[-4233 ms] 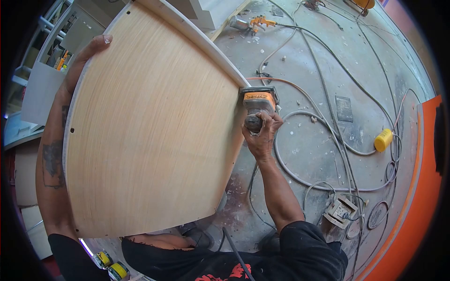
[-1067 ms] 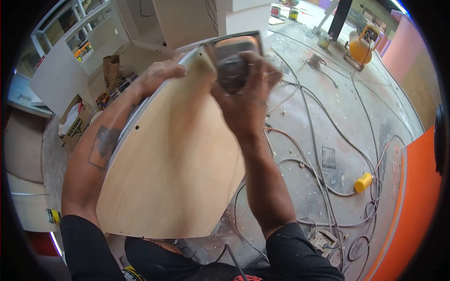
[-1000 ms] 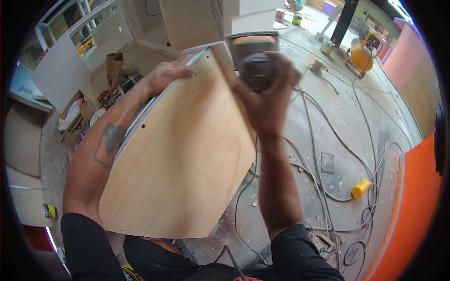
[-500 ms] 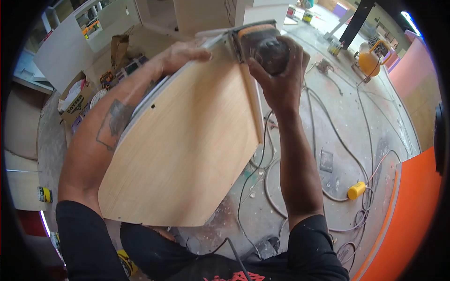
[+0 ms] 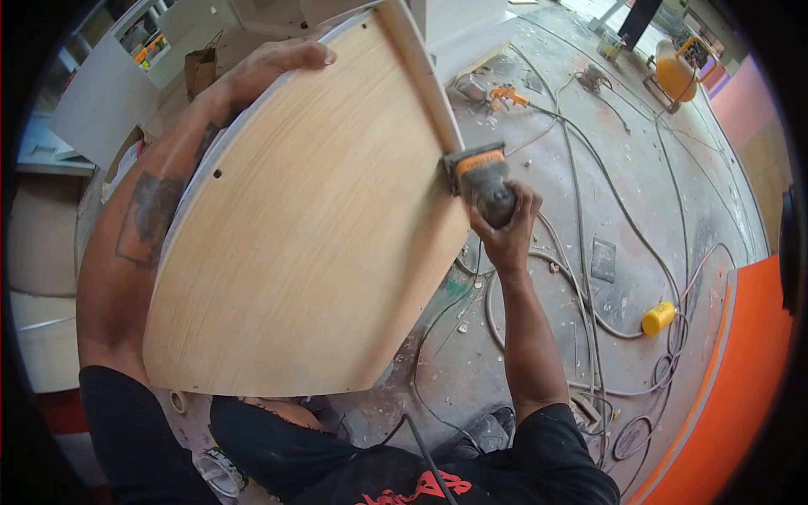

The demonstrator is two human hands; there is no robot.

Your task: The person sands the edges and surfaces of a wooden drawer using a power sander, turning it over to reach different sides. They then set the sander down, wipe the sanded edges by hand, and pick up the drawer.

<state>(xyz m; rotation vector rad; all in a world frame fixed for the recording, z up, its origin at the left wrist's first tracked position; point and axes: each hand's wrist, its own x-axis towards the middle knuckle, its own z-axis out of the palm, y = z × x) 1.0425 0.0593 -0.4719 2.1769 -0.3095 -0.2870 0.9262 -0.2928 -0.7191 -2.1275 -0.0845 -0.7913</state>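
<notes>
A large pale wooden panel [image 5: 295, 244] with a curved outline leans up in front of my body, its lower edge near my lap. My left hand [image 5: 286, 59] is wrapped over its upper left edge, thumb on the face, other fingers hidden behind. In my right hand [image 5: 510, 237] is a dusty dark power sander [image 5: 488, 187] with an orange band. Its flat pad presses on the panel's right-hand edge, about halfway down. That edge carries a whitish strip [image 5: 421, 67]. A small dark hole [image 5: 218, 174] shows near the left edge.
Hoses and cords loop over the dusty floor [image 5: 623, 227] to my right, with a yellow cylinder [image 5: 658, 318] among them. An orange spray gun [image 5: 507, 97] lies beyond the panel. An orange board [image 5: 724, 379] stands at right, a yellow machine [image 5: 676, 69] farther back.
My right hand has brought the sander from the panel's top corner down along its right edge, closer to me. My left hand still grips the upper left edge. The view has shifted.
</notes>
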